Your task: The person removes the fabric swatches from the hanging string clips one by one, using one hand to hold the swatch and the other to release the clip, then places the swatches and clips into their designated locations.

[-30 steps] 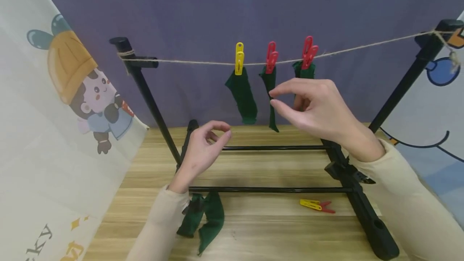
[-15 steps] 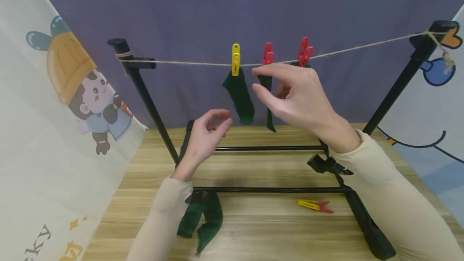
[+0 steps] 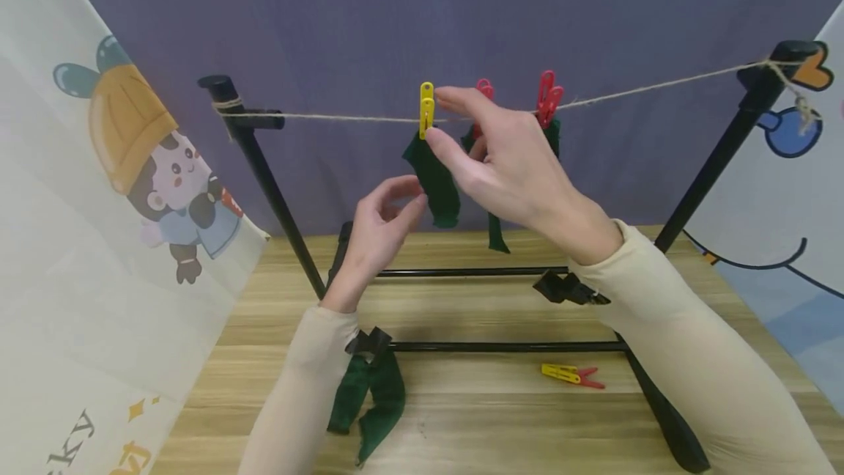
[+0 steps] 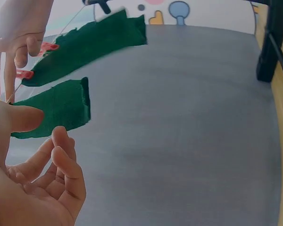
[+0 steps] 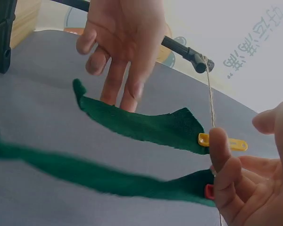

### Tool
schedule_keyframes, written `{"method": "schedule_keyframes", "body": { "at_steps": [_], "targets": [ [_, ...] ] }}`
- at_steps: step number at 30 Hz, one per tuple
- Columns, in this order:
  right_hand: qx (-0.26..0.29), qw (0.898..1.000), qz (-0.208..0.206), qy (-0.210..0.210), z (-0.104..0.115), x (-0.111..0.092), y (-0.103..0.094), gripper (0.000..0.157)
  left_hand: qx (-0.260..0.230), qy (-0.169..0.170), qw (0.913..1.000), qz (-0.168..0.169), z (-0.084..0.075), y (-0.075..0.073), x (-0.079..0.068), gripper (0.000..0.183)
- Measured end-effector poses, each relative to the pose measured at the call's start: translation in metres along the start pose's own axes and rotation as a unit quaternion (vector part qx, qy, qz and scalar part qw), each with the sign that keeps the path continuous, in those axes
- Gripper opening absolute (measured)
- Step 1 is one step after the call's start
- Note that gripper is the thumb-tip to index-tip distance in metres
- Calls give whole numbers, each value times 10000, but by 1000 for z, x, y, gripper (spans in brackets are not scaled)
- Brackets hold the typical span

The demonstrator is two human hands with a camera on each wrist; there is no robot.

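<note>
Peg, yel., nr R hand, grn. cloth nr L hand, hands spread

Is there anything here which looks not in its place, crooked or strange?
Yes, mildly. In the head view, the twine looks askew, because it rises toward the picture's right. Bent green cloth lies on the table, which looks odd while the other green pieces hang from clothespins.
</note>
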State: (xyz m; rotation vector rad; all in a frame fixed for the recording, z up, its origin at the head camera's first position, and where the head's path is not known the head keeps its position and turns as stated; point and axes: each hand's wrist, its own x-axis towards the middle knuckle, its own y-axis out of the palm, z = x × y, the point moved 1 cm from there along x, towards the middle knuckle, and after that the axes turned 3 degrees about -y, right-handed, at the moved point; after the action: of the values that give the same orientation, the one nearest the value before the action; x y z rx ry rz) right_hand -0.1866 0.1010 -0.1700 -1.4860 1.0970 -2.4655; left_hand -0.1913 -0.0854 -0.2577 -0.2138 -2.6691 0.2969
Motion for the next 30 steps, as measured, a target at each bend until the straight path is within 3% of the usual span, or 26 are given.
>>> {"method": "schedule_keyframes", "body": {
  "at_steps": [6, 11, 16, 30],
  "targets": [
    [123, 9998, 169, 52, 3, 8, 5, 47, -374, 72, 9993, 0, -6, 4, 6, 32],
    [78, 9999, 141, -53, 5, 12, 2, 49, -218, 225, 9995, -34, -7, 7, 9, 22],
    [-296, 9989, 298, -231, 5, 14, 0, 47, -42, 316, 9995, -60, -6, 5, 9, 18],
    [-992, 9927, -17, -680, 6, 21, 0, 38, 71, 36, 9998, -164, -4, -2, 10, 24]
  ]
}}
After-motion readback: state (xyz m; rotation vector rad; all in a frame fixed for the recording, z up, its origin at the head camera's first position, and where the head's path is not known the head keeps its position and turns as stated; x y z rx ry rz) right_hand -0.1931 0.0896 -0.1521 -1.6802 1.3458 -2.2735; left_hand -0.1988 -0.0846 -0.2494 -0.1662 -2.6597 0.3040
